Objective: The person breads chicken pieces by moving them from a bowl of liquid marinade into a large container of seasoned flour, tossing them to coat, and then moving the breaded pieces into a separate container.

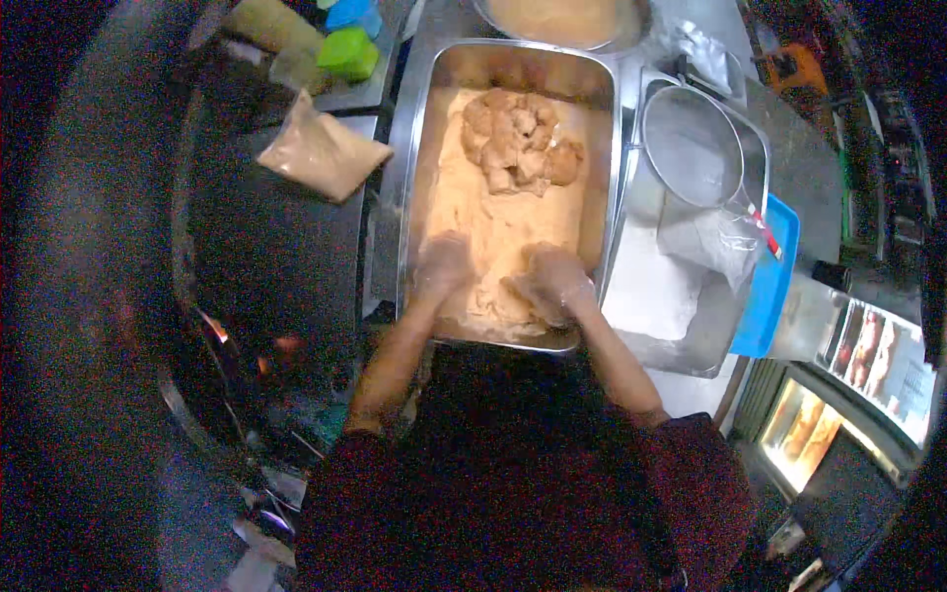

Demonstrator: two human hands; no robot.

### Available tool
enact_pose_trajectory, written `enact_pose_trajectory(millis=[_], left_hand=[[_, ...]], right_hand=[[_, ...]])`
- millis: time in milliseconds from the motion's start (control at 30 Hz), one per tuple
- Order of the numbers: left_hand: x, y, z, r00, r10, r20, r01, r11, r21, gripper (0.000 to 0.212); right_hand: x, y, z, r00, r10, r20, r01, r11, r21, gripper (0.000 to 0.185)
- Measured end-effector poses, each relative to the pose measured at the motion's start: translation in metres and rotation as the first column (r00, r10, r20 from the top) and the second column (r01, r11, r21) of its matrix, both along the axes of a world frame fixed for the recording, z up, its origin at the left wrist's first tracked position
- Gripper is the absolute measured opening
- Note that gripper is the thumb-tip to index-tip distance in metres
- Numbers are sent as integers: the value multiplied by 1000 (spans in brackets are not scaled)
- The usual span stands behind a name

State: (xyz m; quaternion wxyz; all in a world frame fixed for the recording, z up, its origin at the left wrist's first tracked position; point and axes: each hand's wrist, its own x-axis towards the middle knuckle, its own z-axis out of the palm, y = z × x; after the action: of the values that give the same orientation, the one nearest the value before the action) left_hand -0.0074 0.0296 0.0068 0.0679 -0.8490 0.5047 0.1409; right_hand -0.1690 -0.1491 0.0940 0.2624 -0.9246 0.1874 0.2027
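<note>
Before me is a deep rectangular steel pan (pixel 618 148) with a layer of pale orange breading powder (pixel 453 194). Lumpy coated food pieces (pixel 514 140) are heaped at its far end. My left hand (pixel 445 263) is down at the powder by the pan's left wall, blurred by motion. Over on the near right, my right hand (pixel 556 277) is also in the pan, above a rough patch of clumped powder (pixel 510 307). Its fingers are blurred, and whether anything lies in them is hidden.
Right of the pan, a round mesh strainer (pixel 693 144) rests across a second steel pan (pixel 721 333) holding white powder (pixel 651 281) and a plastic bag (pixel 706 237). A blue tray (pixel 769 296) lies beside it. A bag of tan powder (pixel 322 152) is at left; a round bowl (pixel 555 18) stands beyond.
</note>
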Motion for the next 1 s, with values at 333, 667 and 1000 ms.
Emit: enact_pose_trajectory(millis=[333, 667, 1000], left_hand=[[-15, 49, -36, 979, -43, -197, 75, 984, 160, 22], [-7, 64, 30, 977, -33, -210, 53, 994, 93, 24], [-18, -13, 14, 419, 246, -874, -879, 352, -323, 37]], right_hand=[[-45, -28, -182, 980, -65, 187, 37, 988, 150, 36], [-5, 32, 24, 890, -443, 109, 398, 871, 287, 53], [33, 37, -29, 679, -588, 439, 476, 808, 347, 37]])
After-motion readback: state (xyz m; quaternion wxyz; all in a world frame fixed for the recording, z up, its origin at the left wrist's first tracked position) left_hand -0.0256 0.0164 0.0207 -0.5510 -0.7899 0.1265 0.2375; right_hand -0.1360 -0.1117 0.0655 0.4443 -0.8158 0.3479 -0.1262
